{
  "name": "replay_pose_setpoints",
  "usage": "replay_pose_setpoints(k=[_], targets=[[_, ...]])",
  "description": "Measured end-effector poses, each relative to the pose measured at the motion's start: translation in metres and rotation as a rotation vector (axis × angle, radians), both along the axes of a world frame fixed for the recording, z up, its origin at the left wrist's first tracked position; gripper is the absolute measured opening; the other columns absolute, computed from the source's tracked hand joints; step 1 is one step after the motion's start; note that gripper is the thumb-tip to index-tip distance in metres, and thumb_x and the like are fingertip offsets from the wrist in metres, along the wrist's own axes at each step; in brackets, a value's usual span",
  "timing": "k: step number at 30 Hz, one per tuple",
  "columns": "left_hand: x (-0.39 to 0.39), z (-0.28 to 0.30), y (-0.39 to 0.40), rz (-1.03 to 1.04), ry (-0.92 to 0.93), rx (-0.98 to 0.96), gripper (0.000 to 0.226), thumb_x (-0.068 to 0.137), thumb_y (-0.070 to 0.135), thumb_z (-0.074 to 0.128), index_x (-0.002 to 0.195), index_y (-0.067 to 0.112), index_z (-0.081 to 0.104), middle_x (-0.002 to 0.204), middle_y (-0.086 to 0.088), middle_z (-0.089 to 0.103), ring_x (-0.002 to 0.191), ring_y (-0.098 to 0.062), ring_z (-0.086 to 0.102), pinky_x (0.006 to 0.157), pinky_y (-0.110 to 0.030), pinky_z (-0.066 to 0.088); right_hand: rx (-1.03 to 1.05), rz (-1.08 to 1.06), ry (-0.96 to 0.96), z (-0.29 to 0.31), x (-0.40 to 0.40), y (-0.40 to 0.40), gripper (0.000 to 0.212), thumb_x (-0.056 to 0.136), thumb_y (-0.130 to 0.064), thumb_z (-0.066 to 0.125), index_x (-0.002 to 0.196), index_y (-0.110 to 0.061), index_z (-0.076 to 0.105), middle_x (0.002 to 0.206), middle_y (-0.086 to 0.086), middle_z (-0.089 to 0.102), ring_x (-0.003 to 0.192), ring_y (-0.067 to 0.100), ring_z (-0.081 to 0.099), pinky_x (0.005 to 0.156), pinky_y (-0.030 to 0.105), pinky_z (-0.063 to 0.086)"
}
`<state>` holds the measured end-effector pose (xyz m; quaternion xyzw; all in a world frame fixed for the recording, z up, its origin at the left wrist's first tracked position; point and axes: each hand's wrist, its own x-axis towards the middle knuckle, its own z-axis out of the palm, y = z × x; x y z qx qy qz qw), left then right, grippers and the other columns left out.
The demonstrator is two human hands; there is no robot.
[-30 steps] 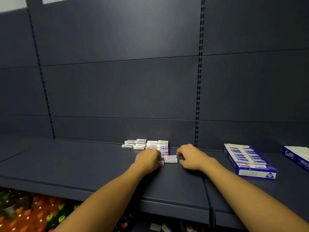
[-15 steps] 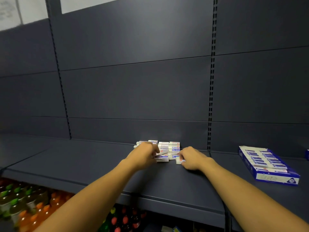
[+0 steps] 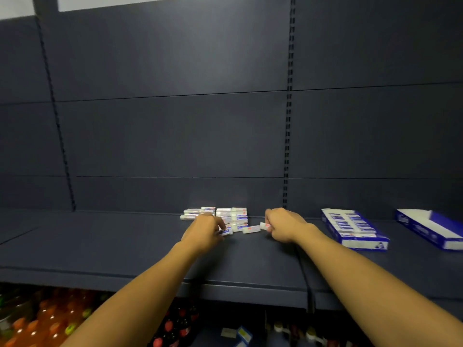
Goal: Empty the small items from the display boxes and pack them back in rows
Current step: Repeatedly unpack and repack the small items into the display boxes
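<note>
A pile of small white erasers [image 3: 231, 215] with blue and red sleeves lies on the dark shelf [image 3: 125, 246] near the back panel. My left hand [image 3: 204, 231] is at the pile's front left, fingers curled round one eraser [image 3: 225, 232]. My right hand [image 3: 284, 225] is to the right of the pile and pinches another eraser [image 3: 265, 225]. A loose eraser [image 3: 251, 229] lies between the hands. A blue display box [image 3: 354, 231] filled with rows of erasers sits to the right.
A second blue and white box [image 3: 429, 230] lies at the far right of the shelf. Below the shelf stand bottles with orange drink [image 3: 37, 319] and dark bottles with red caps [image 3: 172, 329]. A slotted upright [image 3: 288, 121] runs down the back panel.
My right hand has drawn away to the right of the pile with an eraser in its fingers. My left hand has slipped toward the pile's front. One eraser now lies alone between the hands.
</note>
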<state>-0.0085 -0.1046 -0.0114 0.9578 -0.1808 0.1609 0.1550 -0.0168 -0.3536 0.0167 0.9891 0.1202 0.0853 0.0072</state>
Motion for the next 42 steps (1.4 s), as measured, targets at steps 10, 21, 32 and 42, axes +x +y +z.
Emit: replay_pose_setpoints(k=[10,21,32,42], targets=[[-0.018,-0.011,-0.096,-0.209,0.007,-0.042,0.027,0.083,0.024,0.078,0.108,0.019,0.069,0.106,-0.004,0.065,0.097,-0.024,0.064,0.083,-0.037,0.053,0.145,-0.176,-0.048,-0.013,-0.094,-0.094,0.022,0.086,-0.027,0.075,0.096,-0.020,0.056,0.107,-0.001,0.055,0.092,0.021,0.055,0.078,0.035,0.047],[-0.053,-0.002,-0.190,-0.388,-0.008,-0.024,0.029,0.084,0.024,0.079,0.111,0.023,0.070,0.104,0.001,0.057,0.096,-0.021,0.063,0.086,-0.040,0.055,0.207,-0.312,-0.041,-0.007,-0.151,-0.172,0.026,0.083,-0.031,0.079,0.103,-0.020,0.066,0.114,0.002,0.060,0.100,0.020,0.059,0.088,0.036,0.053],[-0.068,-0.008,-0.265,-0.354,-0.031,-0.045,0.037,0.089,0.026,0.075,0.124,0.018,0.067,0.121,-0.004,0.059,0.109,-0.020,0.060,0.092,-0.036,0.055,0.294,-0.258,-0.084,-0.015,-0.148,-0.251,0.030,0.083,-0.035,0.079,0.109,-0.024,0.068,0.109,-0.006,0.056,0.095,0.009,0.054,0.077,0.023,0.045],[-0.051,-0.005,-0.306,-0.156,-0.058,-0.088,0.033,0.091,0.019,0.069,0.124,0.019,0.067,0.120,-0.003,0.058,0.112,-0.022,0.056,0.093,-0.039,0.054,0.227,-0.064,-0.081,-0.010,-0.093,-0.305,0.022,0.087,-0.027,0.075,0.107,-0.022,0.070,0.113,-0.005,0.056,0.096,0.012,0.057,0.077,0.022,0.049]])
